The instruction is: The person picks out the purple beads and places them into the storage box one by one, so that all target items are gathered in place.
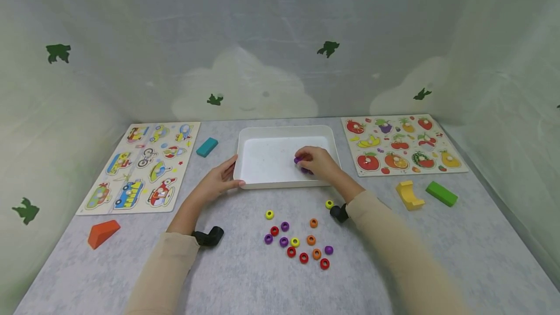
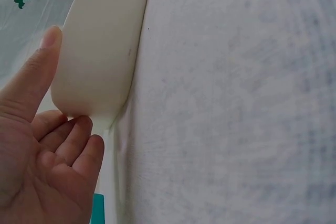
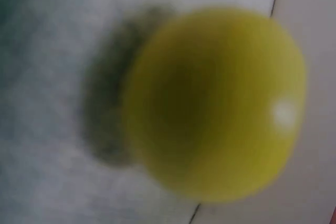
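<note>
A shallow white tray (image 1: 284,185) lies on the table before me. My left hand (image 1: 213,181) holds its near left corner, thumb at the front wall and fingers along the left side; in the left wrist view the fingers curl against the tray's corner (image 2: 100,61). Over the tray's right half, my right hand (image 1: 318,162) pinches a purple bead (image 1: 297,160) between thumb and fingers. More purple (image 1: 306,170) shows just under that hand, partly hidden by it. A yellow bead (image 3: 220,103) fills the right wrist view, blurred, so the right fingers are out of sight there.
Several loose red, purple, orange and yellow beads (image 1: 295,242) lie in front of the tray. A vehicle puzzle board (image 1: 140,169) is at left, a fruit puzzle board (image 1: 402,145) at right. Teal (image 1: 207,147), orange (image 1: 103,234), yellow (image 1: 409,195) and green blocks (image 1: 442,193) lie around.
</note>
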Available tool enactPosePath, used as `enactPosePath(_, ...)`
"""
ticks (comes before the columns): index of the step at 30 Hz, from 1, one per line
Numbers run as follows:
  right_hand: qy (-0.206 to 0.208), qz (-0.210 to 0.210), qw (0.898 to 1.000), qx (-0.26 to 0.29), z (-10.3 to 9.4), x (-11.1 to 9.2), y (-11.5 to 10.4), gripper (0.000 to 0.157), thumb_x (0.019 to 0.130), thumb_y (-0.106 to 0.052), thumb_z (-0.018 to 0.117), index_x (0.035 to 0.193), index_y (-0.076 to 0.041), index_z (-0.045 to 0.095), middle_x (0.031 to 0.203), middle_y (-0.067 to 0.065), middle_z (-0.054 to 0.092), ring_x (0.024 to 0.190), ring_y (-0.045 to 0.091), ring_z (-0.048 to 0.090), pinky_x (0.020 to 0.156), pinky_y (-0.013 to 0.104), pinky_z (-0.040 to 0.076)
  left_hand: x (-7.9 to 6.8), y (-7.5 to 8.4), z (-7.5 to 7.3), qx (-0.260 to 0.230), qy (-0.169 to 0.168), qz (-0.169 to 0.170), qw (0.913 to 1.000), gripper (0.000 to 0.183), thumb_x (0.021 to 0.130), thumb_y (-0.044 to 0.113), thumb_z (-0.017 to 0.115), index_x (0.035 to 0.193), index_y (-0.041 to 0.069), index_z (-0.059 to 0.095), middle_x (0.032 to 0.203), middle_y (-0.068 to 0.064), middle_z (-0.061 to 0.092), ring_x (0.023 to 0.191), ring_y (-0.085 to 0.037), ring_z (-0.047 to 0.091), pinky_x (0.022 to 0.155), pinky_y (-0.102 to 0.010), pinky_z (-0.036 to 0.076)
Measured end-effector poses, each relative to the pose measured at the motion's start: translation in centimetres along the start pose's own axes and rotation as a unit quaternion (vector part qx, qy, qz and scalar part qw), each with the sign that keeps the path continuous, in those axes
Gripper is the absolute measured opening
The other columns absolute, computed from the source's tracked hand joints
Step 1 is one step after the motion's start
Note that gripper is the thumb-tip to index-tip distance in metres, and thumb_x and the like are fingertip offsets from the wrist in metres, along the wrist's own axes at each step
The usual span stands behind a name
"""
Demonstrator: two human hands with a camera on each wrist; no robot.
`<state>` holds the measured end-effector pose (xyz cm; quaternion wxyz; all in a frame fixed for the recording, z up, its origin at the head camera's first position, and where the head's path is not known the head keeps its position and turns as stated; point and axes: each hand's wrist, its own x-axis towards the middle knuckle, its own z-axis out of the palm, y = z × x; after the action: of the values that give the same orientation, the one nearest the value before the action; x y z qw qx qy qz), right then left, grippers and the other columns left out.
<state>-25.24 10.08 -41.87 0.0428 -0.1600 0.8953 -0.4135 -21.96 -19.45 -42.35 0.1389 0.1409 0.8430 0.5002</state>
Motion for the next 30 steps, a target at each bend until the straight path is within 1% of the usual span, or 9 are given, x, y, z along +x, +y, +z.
enactPosePath(7, -0.043, 0.030, 0.998, -0.034, 0.6, 0.7, 0.0, 0.012, 0.076, -0.008, 0.059, 0.088, -0.010, 0.058, 0.079, 0.000, 0.056, 0.070, 0.011, 0.052, 0.058, 0.020, 0.045, -0.1, 0.0, 0.1, -0.005, 0.004, -0.001, 1.0000, 0.081, 0.071, 0.022, 0.065, 0.133, 0.015, 0.013, 0.136, 0.000, 0.012, 0.121, -0.013, 0.018, 0.096, -0.030, 0.022)
enactPosePath(12, -0.044, 0.047, 0.997, -0.048, 0.7, 0.8, 0.0, 0.014, 0.075, -0.009, 0.060, 0.089, -0.011, 0.058, 0.079, -0.002, 0.054, 0.073, 0.011, 0.050, 0.062, 0.021, 0.044, -0.1, -0.1, 0.1, -0.005, 0.007, -0.006, 0.9999, 0.081, 0.071, 0.022, 0.065, 0.133, 0.016, 0.014, 0.136, 0.002, 0.012, 0.121, -0.011, 0.018, 0.096, -0.028, 0.022)
enactPosePath(15, -0.038, 0.042, 0.997, -0.053, 0.5, 0.6, -0.2, 0.020, 0.075, -0.014, 0.061, 0.094, -0.012, 0.057, 0.084, -0.002, 0.054, 0.077, 0.011, 0.048, 0.067, 0.022, 0.044, -0.1, -0.2, 0.1, 0.000, 0.005, -0.002, 1.0000, 0.081, 0.070, 0.024, 0.065, 0.133, 0.016, 0.014, 0.136, 0.003, 0.012, 0.120, -0.011, 0.019, 0.096, -0.028, 0.022)
enactPosePath(18, -0.026, 0.015, 0.999, -0.037, 0.3, -0.1, -0.8, 0.026, 0.074, -0.017, 0.062, 0.099, -0.010, 0.055, 0.092, 0.001, 0.054, 0.082, 0.012, 0.048, 0.071, 0.024, 0.044, 0.0, -0.4, 0.1, 0.002, 0.005, 0.007, 1.0000, 0.082, 0.070, 0.027, 0.065, 0.133, 0.016, 0.014, 0.136, 0.002, 0.013, 0.120, -0.012, 0.019, 0.097, -0.029, 0.021)
enactPosePath(21, -0.023, -0.040, 0.999, -0.006, 0.0, -1.2, -1.7, 0.032, 0.073, -0.018, 0.063, 0.102, -0.006, 0.054, 0.098, 0.006, 0.053, 0.086, 0.016, 0.049, 0.075, 0.028, 0.044, 0.0, -0.5, 0.1, 0.001, 0.005, 0.009, 0.9999, 0.084, 0.069, 0.030, 0.065, 0.133, 0.016, 0.014, 0.136, 0.002, 0.012, 0.120, -0.013, 0.019, 0.097, -0.029, 0.021)
enactPosePath(23, -0.029, -0.080, 0.996, 0.014, -0.1, -2.2, -2.3, 0.034, 0.073, -0.019, 0.063, 0.103, -0.006, 0.053, 0.100, 0.008, 0.053, 0.088, 0.019, 0.049, 0.076, 0.029, 0.044, 0.0, -0.5, 0.1, -0.001, 0.005, 0.009, 0.9999, 0.085, 0.068, 0.031, 0.065, 0.133, 0.016, 0.014, 0.136, 0.002, 0.012, 0.121, -0.013, 0.019, 0.097, -0.029, 0.021)
enactPosePath(25, -0.041, -0.120, 0.991, 0.031, -0.1, -3.6, -3.4, 0.034, 0.072, -0.017, 0.064, 0.102, -0.005, 0.052, 0.099, 0.009, 0.053, 0.088, 0.022, 0.049, 0.076, 0.031, 0.044, 0.0, -0.5, 0.1, -0.001, 0.005, 0.009, 0.9999, 0.085, 0.067, 0.033, 0.065, 0.133, 0.016, 0.014, 0.136, 0.003, 0.013, 0.120, -0.012, 0.019, 0.097, -0.028, 0.021)
enactPosePath(27, -0.060, -0.152, 0.985, 0.047, 0.2, -4.8, -3.9, 0.034, 0.072, -0.015, 0.064, 0.102, -0.004, 0.052, 0.099, 0.009, 0.053, 0.088, 0.023, 0.050, 0.076, 0.032, 0.043, 0.0, -0.4, 0.1, -0.001, 0.005, 0.011, 0.9999, 0.086, 0.067, 0.034, 0.066, 0.133, 0.016, 0.014, 0.136, 0.003, 0.013, 0.120, -0.012, 0.019, 0.097, -0.028, 0.021)
enactPosePath(30, -0.105, -0.176, 0.977, 0.066, 0.9, -6.4, -4.2, 0.036, 0.073, -0.016, 0.063, 0.104, -0.002, 0.051, 0.099, 0.008, 0.052, 0.089, 0.023, 0.050, 0.077, 0.032, 0.043, -0.1, -0.4, 0.1, -0.003, 0.007, 0.012, 0.9999, 0.086, 0.067, 0.033, 0.066, 0.133, 0.016, 0.015, 0.136, 0.003, 0.014, 0.120, -0.011, 0.020, 0.096, -0.027, 0.022)
